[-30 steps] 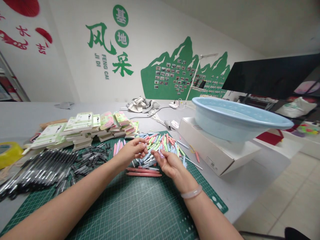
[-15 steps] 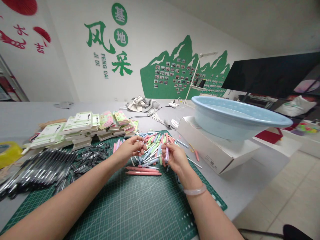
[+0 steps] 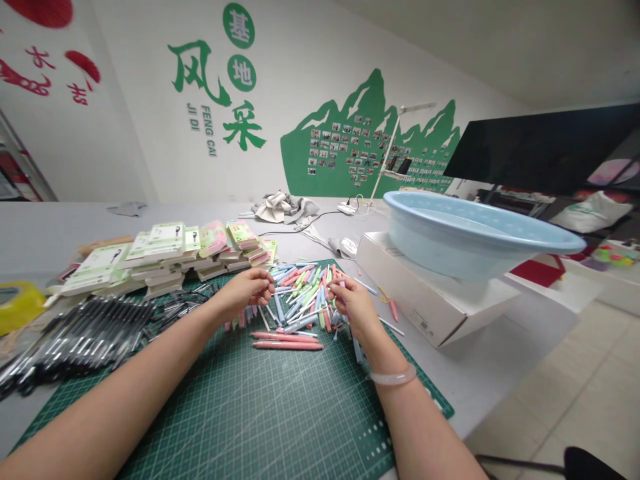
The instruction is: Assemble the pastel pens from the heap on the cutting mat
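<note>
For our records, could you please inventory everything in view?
Pastel pen pieces: many, mixed colours, heaped on mat
Pink pens: two, pink, before heap
Black pens: many, black and clear, left
Small boxes: many, white, green, pink, behind black pens
Cutting mat: one, green, on table
Tape roll: one, yellow, far left
Cloths: several, grey and beige, far side
Carton: one, white, right of mat
Basin: one, light blue, on carton
Table: one, grey, beneath mat
Screen: one, black, right
Mural: one, green, back wall
Wall lettering: several, green, red, left
Bag: one, white, far right
Bracelet: one, pale, right wrist
Left hand: one, bare, heap's left
Right hand: one, bare, heap's right
</note>
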